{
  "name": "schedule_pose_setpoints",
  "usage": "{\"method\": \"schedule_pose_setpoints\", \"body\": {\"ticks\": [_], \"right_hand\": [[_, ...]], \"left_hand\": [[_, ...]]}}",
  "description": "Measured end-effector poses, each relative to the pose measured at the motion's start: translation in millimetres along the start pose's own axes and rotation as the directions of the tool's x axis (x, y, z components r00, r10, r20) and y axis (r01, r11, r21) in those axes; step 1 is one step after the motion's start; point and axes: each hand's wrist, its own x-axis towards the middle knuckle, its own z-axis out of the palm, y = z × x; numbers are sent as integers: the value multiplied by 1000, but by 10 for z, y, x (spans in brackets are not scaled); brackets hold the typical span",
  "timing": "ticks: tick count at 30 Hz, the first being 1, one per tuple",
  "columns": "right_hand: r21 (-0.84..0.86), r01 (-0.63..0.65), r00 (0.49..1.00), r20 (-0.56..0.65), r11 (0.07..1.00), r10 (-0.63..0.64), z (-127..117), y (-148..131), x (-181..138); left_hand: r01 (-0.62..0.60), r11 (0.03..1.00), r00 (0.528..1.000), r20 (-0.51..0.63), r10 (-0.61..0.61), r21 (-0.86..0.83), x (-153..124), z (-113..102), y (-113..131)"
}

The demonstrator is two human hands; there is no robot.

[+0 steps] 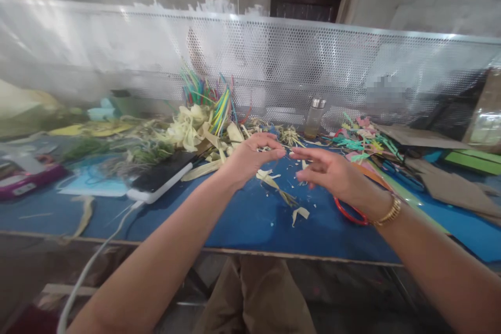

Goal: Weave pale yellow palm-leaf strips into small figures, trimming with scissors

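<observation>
My left hand [252, 159] is held above the blue tabletop [242, 219], thumb and fingers drawn together in a pinch. Whatever it grips, if anything, is too small to make out. Just opposite, my right hand [326, 169] has its index finger stretched toward the left fingertips, with its thumb apart below and nothing plain between them. A small gap separates the two hands. Beneath them lies a pale dried husk flower piece [270, 180] with a tied, greenish end. A loose husk scrap [300, 214] rests nearer the front edge. Red-handled scissors [350, 214] lie partly hidden under my right wrist.
At left are a white power bank [164, 182] with a cable and a purple tape dispenser [31, 180]. Husk flowers [190, 128] and coloured stems [199, 88] are heaped behind. A glass bottle [314, 117] stands before the perforated metal panel [285, 57]. Cardboard [454, 182] lies right.
</observation>
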Motion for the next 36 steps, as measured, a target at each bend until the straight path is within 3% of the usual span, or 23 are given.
{"method": "schedule_pose_setpoints", "body": {"ticks": [1,3,7,10,13,14,16,17,19,21,22,25,28,31,33,34,36], "right_hand": [[190,8,998,54,982,-19,98,-103,81],[393,-19,995,100,920,-22,254,-241,225],[390,-70,998,23,918,66,270,-235,435],[228,-98,994,-19,969,105,-5,-46,563],[-121,-212,977,-44,970,208,-397,193,686],[-320,-263,965,-87,910,248,-509,259,717],[-706,-299,954,-212,642,211,-636,339,747],[-763,-306,952,-251,569,174,-634,348,740],[-812,-265,964,-233,521,126,-482,308,677],[-815,-173,985,-129,554,119,-169,227,555],[-790,-68,993,5,609,117,20,186,481],[-687,51,959,235,725,155,538,116,288],[-669,19,952,238,743,190,764,113,272],[-654,-48,970,150,755,192,636,66,450],[-631,-79,988,55,772,146,442,-25,596],[-577,-87,996,-32,812,83,342,-83,656],[-478,-69,986,-166,876,-12,171,-198,725]], "left_hand": [[-13,999,1000,13,13,-52,-4,30,35],[-35,992,999,12,37,-121,-3,65,66],[-61,985,992,-120,42,-163,5,8,4],[-8,977,990,-142,-23,-213,-12,-116,-85],[73,969,982,-153,-111,-236,-49,-259,-178],[89,971,978,-168,-127,-220,-63,-302,-210],[114,979,971,-189,-147,-171,-91,-376,-274],[122,983,968,-201,-148,-135,-106,-404,-304],[122,992,965,-232,-126,-31,-135,-444,-356],[117,990,964,-248,-93,83,-170,-462,-387],[116,985,967,-241,-82,128,-190,-464,-394],[115,974,979,-188,-78,195,-260,-465,-384],[104,966,987,-141,-72,237,-338,-469,-342],[61,944,996,-87,-35,324,-447,-425,-248],[-54,929,999,16,52,366,-569,-314,-145],[-153,926,985,131,114,345,-648,-230,-86],[-321,924,873,444,204,206,-828,-20,27]]}}
